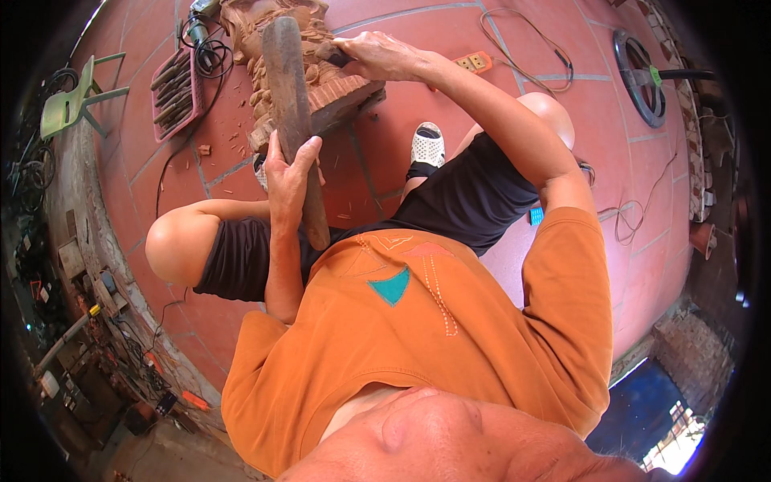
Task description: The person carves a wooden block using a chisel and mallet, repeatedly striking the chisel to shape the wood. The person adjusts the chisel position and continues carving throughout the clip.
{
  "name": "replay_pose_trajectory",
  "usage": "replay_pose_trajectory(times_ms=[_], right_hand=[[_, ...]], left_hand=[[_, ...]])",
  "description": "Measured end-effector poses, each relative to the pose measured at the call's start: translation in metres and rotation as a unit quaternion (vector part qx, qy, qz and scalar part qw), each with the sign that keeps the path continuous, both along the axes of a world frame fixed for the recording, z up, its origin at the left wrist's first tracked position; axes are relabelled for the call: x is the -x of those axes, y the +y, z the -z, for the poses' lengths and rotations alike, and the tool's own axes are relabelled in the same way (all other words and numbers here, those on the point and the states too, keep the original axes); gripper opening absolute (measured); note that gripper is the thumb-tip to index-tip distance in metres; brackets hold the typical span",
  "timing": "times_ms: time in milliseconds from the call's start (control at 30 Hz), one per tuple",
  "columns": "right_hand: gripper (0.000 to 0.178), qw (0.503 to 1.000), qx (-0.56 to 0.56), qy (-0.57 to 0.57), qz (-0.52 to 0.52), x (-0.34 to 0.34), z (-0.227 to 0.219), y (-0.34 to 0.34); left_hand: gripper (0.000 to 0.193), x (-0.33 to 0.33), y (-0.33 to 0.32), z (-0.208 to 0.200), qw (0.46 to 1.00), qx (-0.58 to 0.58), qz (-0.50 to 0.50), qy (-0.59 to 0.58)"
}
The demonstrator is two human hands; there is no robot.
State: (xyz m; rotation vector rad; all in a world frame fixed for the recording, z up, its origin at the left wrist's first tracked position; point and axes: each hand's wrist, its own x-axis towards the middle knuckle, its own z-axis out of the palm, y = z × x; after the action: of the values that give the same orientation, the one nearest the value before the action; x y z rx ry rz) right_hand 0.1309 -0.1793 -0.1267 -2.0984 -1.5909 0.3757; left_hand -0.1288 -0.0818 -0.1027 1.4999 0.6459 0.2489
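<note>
My left hand (pixel 291 173) is wrapped around the lower part of a long, worn wooden mallet (pixel 287 72), shaped like a flat club. The mallet stands tilted in front of a reddish-brown wood carving (pixel 341 103) and hides part of it. At the carving's right side, my right hand (pixel 377 56) grips a short dark tool that looks like a chisel (pixel 336 56). Its tip is hidden against the wood. Deep relief covers the carving, which rests on the floor between my feet.
Left of the carving lies a pink tray (pixel 197 103) of chisels, beside a green power tool (pixel 197 32) with a black cable. A green chair (pixel 64 108) stands farther left. To the right are an orange power strip (pixel 474 63) and a round black stand base (pixel 640 80). Wood chips dot the tiles.
</note>
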Motion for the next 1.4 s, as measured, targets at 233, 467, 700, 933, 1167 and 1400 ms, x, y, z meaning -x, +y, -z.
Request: replay_pose_trajectory(times_ms=[233, 467, 700, 933, 1167, 1400], right_hand=[[0.033, 1.000, -0.010, -0.005, -0.002, -0.001, 0.002, 0.000], [0.032, 1.000, -0.013, -0.008, -0.007, -0.003, 0.005, 0.001], [0.031, 1.000, -0.023, -0.004, -0.007, -0.005, 0.007, 0.002], [0.030, 1.000, -0.015, -0.004, -0.004, -0.003, 0.006, 0.001], [0.032, 1.000, -0.026, -0.013, -0.005, -0.004, 0.006, 0.002], [0.031, 0.999, -0.033, -0.015, -0.007, -0.005, 0.010, 0.001]], left_hand=[[0.041, 0.002, 0.003, 0.004, 1.000, -0.002, -0.004, 0.003], [0.040, 0.002, 0.002, 0.004, 1.000, -0.008, 0.003, 0.004], [0.041, 0.002, 0.001, 0.003, 1.000, 0.001, -0.003, 0.003], [0.040, 0.003, 0.001, 0.001, 1.000, -0.006, -0.003, 0.005], [0.028, 0.002, 0.000, 0.000, 1.000, -0.009, 0.003, 0.021], [0.032, 0.003, -0.004, -0.007, 0.998, 0.031, -0.035, -0.046]])
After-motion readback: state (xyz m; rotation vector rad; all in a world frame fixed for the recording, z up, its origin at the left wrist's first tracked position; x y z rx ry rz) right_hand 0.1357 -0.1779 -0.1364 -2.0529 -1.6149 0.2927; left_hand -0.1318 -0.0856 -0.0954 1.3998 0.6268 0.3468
